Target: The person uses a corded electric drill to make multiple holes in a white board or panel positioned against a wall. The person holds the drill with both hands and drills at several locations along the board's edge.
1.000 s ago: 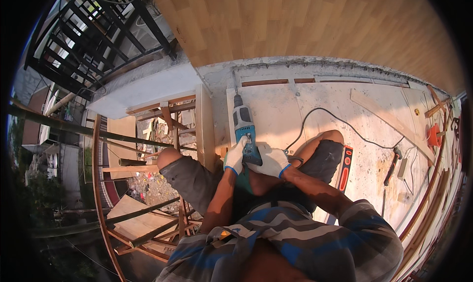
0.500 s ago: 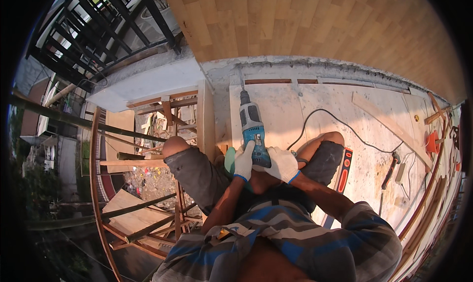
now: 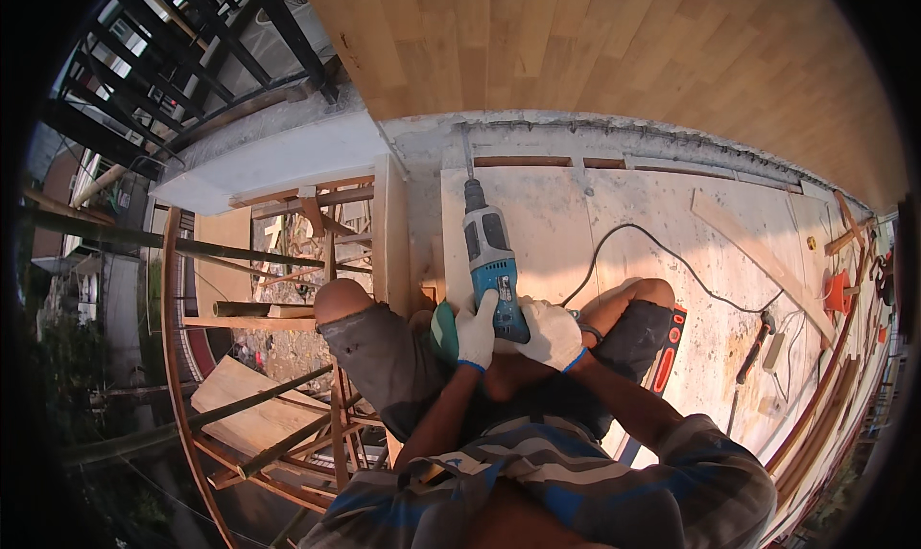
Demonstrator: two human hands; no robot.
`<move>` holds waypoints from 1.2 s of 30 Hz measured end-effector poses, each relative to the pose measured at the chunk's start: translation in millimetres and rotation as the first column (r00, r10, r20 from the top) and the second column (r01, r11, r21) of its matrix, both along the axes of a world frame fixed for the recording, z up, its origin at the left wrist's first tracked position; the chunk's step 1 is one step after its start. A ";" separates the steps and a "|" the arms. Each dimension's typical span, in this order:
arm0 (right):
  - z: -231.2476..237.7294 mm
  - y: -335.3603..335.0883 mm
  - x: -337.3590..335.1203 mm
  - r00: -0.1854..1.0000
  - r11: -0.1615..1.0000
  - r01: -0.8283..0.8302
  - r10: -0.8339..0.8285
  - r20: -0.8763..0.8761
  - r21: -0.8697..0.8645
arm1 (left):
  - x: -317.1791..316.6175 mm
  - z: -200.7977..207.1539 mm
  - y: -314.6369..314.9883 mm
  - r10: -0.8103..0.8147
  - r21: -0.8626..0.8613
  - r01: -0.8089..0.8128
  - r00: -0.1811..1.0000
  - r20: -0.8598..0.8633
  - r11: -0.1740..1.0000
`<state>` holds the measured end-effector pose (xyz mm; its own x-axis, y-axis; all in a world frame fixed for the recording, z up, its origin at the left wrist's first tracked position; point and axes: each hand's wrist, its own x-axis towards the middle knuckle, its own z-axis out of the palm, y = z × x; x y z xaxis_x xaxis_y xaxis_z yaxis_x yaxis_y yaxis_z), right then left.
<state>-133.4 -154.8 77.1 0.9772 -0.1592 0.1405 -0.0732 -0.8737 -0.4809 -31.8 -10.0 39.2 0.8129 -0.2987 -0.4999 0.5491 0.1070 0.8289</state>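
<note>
A blue and grey power drill point(image 3: 489, 256) points away from me, its bit at the top edge of a pale plywood sheet point(image 3: 614, 223) near the concrete wall. Both of my hands wear white gloves and grip the drill's rear. My left hand point(image 3: 474, 330) wraps its left side. My right hand point(image 3: 548, 332) holds the handle from the right. The drill's black cord point(image 3: 633, 242) loops away over the sheet. I sit with both knees bent, my left knee point(image 3: 342, 302) by a wooden post point(image 3: 390, 233).
A red and black spirit level point(image 3: 666, 357) lies by my right leg. A hammer point(image 3: 752, 346) and wood strips lie at the right. Left of the post the floor ends above bamboo scaffolding point(image 3: 249, 309) and the ground below. A wooden plank ceiling point(image 3: 576, 41) is ahead.
The drill has moved forward and slightly right, toward the far edge of the sheet. Both hands stayed on it.
</note>
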 end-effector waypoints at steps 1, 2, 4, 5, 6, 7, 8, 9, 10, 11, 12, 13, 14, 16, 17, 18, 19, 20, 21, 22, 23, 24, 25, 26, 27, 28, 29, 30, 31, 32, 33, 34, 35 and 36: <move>-3.7 -4.8 4.0 0.999 1.000 0.003 -0.003 -0.041 -0.006 | 3.9 -0.7 -2.7 -0.006 0.005 0.006 1.000 -0.017 1.000; -5.2 -14.0 12.5 0.997 1.000 0.012 -0.014 -0.074 -0.018 | 15.1 9.5 -10.8 -0.019 0.004 0.020 0.999 -0.026 1.000; -6.3 -26.5 20.9 0.990 0.999 0.026 -0.030 -0.135 -0.032 | 27.2 14.7 -23.0 -0.036 0.018 0.037 0.999 -0.034 0.999; -2.3 -30.3 23.2 0.986 0.999 0.024 -0.029 -0.166 -0.034 | 28.8 11.0 -26.5 -0.033 0.032 0.034 0.999 -0.036 0.999; 1.9 -34.2 25.2 0.980 0.999 0.021 -0.028 -0.196 -0.036 | 29.4 7.5 -29.5 -0.030 0.046 0.032 0.999 -0.038 0.998; 4.5 -38.6 26.8 0.986 1.000 0.002 -0.007 -0.164 -0.029 | 28.2 4.3 -31.7 -0.022 0.028 0.023 0.999 -0.040 0.999; 5.5 -40.8 24.9 0.990 1.000 -0.016 0.014 -0.138 -0.017 | 23.6 4.8 -31.8 -0.015 0.014 0.016 0.999 -0.050 1.000; 6.8 -42.8 22.8 0.993 0.999 -0.036 0.035 -0.113 -0.006 | 20.2 4.9 -32.5 -0.008 0.001 0.008 0.998 -0.060 1.000; 8.5 -45.1 19.9 0.992 0.999 -0.039 0.036 -0.118 -0.017 | 19.3 4.1 -34.9 0.002 0.005 -0.001 0.998 -0.068 1.000; 14.8 -42.7 14.8 0.988 0.999 -0.038 0.037 -0.149 0.000 | 15.5 9.5 -34.7 0.011 0.019 -0.009 0.996 -0.088 1.000; 26.4 -47.2 19.5 0.985 0.999 -0.040 0.040 -0.165 0.004 | 19.6 18.8 -40.3 0.023 0.020 -0.021 0.995 -0.093 1.000; 38.1 -51.0 24.3 0.982 0.999 -0.043 0.044 -0.183 0.009 | 23.4 27.9 -43.3 0.013 0.007 -0.013 0.994 -0.111 1.000; 53.7 -53.3 27.4 0.964 0.999 -0.037 0.036 -0.265 0.000 | 26.2 41.7 -45.5 0.003 -0.008 -0.004 0.991 -0.133 1.000; 79.2 -56.1 34.3 0.907 0.999 -0.044 0.031 -0.421 -0.021 | 33.1 56.0 -47.5 -0.011 -0.028 0.006 0.983 -0.182 1.000; 84.2 -59.7 32.2 0.917 0.997 -0.066 0.048 -0.395 -0.033 | 38.0 62.2 -49.1 -0.027 -0.039 0.019 0.978 -0.207 0.999; 86.3 -63.1 31.6 0.929 0.995 -0.094 0.071 -0.363 -0.044 | 45.7 65.9 -49.4 -0.038 -0.049 0.027 0.974 -0.225 0.998; 87.3 -65.3 30.6 0.939 0.991 -0.120 0.096 -0.330 -0.055 | 53.7 68.5 -48.9 -0.089 -0.159 0.045 0.955 -0.283 0.986; 81.3 -64.4 32.1 0.946 0.993 -0.107 0.087 -0.311 -0.047 | 63.1 70.6 -45.5 -0.144 -0.264 0.056 0.934 -0.328 0.963; 68.1 -62.4 29.3 0.951 0.995 -0.087 0.070 -0.302 -0.043 | 68.5 69.7 -43.2 -0.212 -0.373 0.064 0.904 -0.371 0.926; 55.9 -58.8 25.0 0.955 0.997 -0.066 0.052 -0.293 -0.038 | 74.8 67.1 -41.3 -0.239 -0.368 0.084 0.885 -0.401 0.926; 47.5 -52.1 24.8 0.958 0.996 -0.074 0.059 -0.279 -0.044 | 72.3 58.4 -34.0 -0.242 -0.341 0.107 0.892 -0.382 0.934; 41.5 -44.6 22.0 0.964 0.996 -0.076 0.059 -0.260 -0.056 | 70.3 46.8 -30.9 -0.253 -0.317 0.138 0.899 -0.357 0.938; 34.5 -38.1 17.0 0.969 0.995 -0.077 0.059 -0.239 -0.066 | 67.9 35.5 -27.9 -0.264 -0.291 0.168 0.906 -0.332 0.942; 20.5 -30.6 6.1 0.971 0.992 -0.078 0.053 -0.233 -0.102 | 61.2 12.3 -22.4 -0.289 -0.344 0.158 0.882 -0.373 0.926; 19.3 -25.0 2.0 0.973 0.991 -0.089 0.064 -0.224 -0.104 | 54.7 1.1 -17.7 -0.249 -0.332 0.120 0.892 -0.377 0.935; 20.0 -19.3 -5.4 0.972 0.990 -0.099 0.074 -0.225 -0.104 | 41.8 -7.0 -14.7 -0.210 -0.320 0.081 0.896 -0.391 0.944; 21.2 -15.2 -11.7 0.972 0.989 -0.100 0.074 -0.223 -0.108 | 31.9 -5.7 -14.1 -0.180 -0.311 0.052 0.898 -0.401 0.949; 19.6 -13.8 -17.5 0.977 0.988 -0.110 0.087 -0.193 -0.112 | 24.2 -4.2 -12.7 -0.155 -0.287 0.049 0.920 -0.360 0.957; 18.5 -12.5 -18.5 0.977 0.988 -0.094 0.067 -0.204 -0.125 | 24.7 -3.1 -12.1 -0.186 -0.294 0.080 0.917 -0.353 0.952; 19.0 -10.2 -23.0 0.974 0.988 -0.080 0.049 -0.222 -0.135 | 22.3 3.2 -10.3 -0.215 -0.299 0.108 0.910 -0.353 0.948; 19.7 -8.7 -26.8 0.970 0.987 -0.066 0.030 -0.240 -0.145 | 21.0 8.2 -9.5 -0.244 -0.304 0.136 0.903 -0.353 0.943; 20.4 -8.3 -29.7 0.971 0.988 -0.062 0.027 -0.237 -0.140 | 19.7 7.6 -9.7 -0.242 -0.324 0.109 0.881 -0.405 0.940; 24.9 -8.0 -26.6 0.974 0.989 -0.057 0.024 -0.226 -0.139 | 19.6 7.2 -10.6 -0.217 -0.326 0.095 0.908 -0.359 0.941; 29.8 -7.8 -23.0 0.977 0.989 -0.051 0.021 -0.214 -0.137 | 18.7 7.1 -12.4 -0.190 -0.329 0.082 0.931 -0.311 0.941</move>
<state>-156.4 -162.6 106.9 0.9918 -0.1167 -0.0515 -0.1272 -0.9355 -0.3297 -13.1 -22.4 46.3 0.5551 -0.5754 -0.6006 0.8144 0.2292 0.5331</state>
